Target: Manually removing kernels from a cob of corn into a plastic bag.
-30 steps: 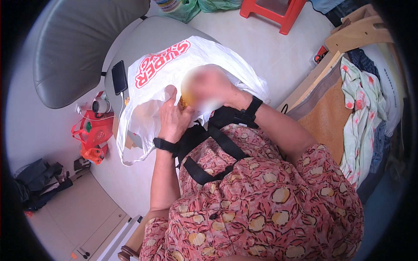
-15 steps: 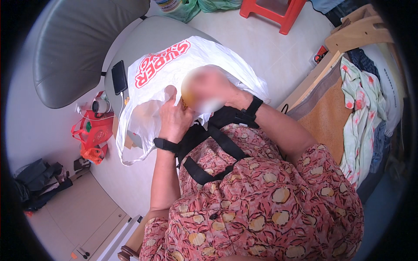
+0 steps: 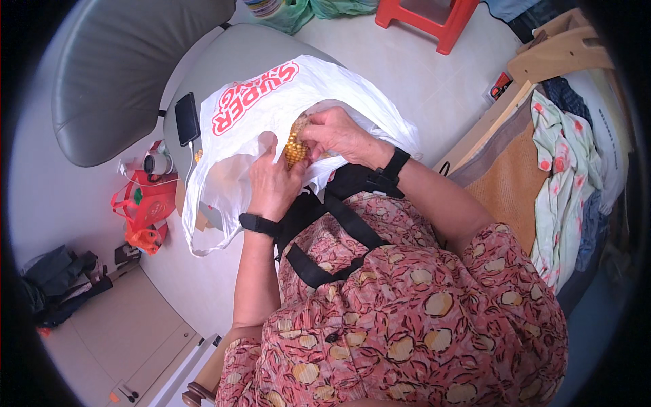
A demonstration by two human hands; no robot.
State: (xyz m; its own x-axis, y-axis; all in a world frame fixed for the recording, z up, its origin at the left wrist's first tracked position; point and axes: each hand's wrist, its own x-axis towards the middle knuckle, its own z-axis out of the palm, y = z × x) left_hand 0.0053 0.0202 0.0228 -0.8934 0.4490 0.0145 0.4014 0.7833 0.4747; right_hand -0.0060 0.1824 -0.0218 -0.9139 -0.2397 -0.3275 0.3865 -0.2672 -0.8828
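Both hands [image 3: 271, 183] [image 3: 341, 138] on one corncob [image 3: 294, 149]

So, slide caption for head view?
Left hand and right hand hold a knobbly yellow corn cob over a white plastic bag.

The corn [image 3: 293, 148] is between the 2 hands [image 3: 270, 180], over the bag [image 3: 325, 80] on the chair [image 3: 261, 44]. The phone [image 3: 186, 120] lies left of the bag. The stool [image 3: 456, 28] stands behind it, to the right.
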